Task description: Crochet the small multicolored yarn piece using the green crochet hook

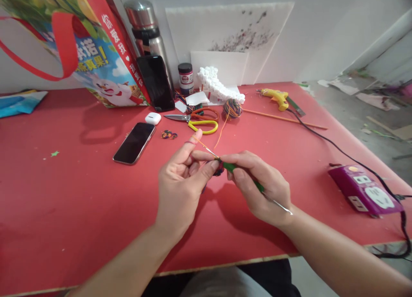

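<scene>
Between the thumb and fingers of my left hand (185, 177) is a small dark multicoloured crochet piece (219, 170), mostly covered by the fingers. Orange yarn (220, 134) runs from the raised left index finger toward a multicoloured yarn ball (232, 109) behind the hands. My right hand (260, 185) is closed around the green handle of a double-ended crochet hook (229, 166). One metal end of the hook reaches to the yarn at the crochet piece; the other sticks out below the right palm. Both hands are held above the red table, close together.
Scissors (203, 126), a small crocheted scrap (169, 134), a phone (135, 143) and a white earbud case (152, 118) lie beyond my hands. A gift bag (109, 84), thermos (144, 26) and jar (186, 78) stand behind. At right are a glue gun (277, 97) and a purple box (365, 189) with cables.
</scene>
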Tool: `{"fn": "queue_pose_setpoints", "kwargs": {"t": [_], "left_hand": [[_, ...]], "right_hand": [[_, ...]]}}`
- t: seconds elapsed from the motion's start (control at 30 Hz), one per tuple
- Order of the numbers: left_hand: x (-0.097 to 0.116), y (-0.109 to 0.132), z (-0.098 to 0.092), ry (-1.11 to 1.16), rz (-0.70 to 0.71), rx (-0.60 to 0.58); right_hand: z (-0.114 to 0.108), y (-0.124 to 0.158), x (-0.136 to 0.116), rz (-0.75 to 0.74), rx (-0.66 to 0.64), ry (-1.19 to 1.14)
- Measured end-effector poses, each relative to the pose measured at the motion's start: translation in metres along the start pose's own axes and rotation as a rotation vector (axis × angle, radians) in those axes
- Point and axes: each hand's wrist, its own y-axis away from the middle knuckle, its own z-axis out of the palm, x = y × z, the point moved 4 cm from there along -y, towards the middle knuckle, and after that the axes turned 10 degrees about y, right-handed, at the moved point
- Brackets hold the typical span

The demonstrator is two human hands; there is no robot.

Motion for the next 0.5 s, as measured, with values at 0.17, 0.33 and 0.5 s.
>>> {"fn": "queue_pose_setpoints", "kwargs": {"t": [0.17, 0.33, 0.5], "left_hand": [[0.001, 0.002, 0.002, -0.057, 0.024, 0.025], [0.006, -0.001, 0.006, 0.024, -0.098, -0.026], [0.013, -0.004, 0.004, 0.023, -0.184, -0.058]], "right_hand": [[0.005, 0.007, -0.004, -0.011, 0.068, 0.074], [0.007, 0.016, 0.000, 0.080, 0.092, -0.106], [0.011, 0.011, 0.009, 0.266, 0.076, -0.551]]}}
